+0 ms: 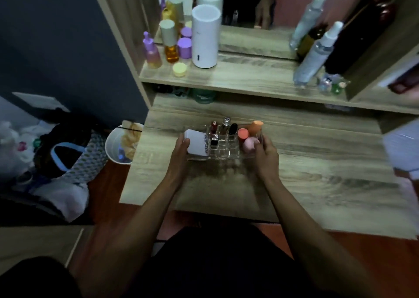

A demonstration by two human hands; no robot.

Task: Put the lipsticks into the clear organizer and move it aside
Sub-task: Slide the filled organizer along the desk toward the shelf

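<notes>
Reaching in from the near edge of the wooden table (317,179), both hands clamp the clear organizer (223,153), which sits toward the middle of the tabletop, a little left of centre. The left hand (181,149) is wrapped on its left end, fingers against a white tube (197,144) lying there; the right hand (265,152) is closed on the right end beside a pink sponge (249,144). Four lipsticks (224,127) stand upright in the grid cells, mostly in the far rows, with two orange sponges (248,131) at the far right corner. Loading looks finished, so the step in hand seems to be shifting the organizer aside. Keeping it level and low, or sliding it flat, should stop the tall lipsticks tipping and the loose sponges rolling out. Beyond, the raised shelf (249,79) holds a white cylinder (205,36) and bottles.
</notes>
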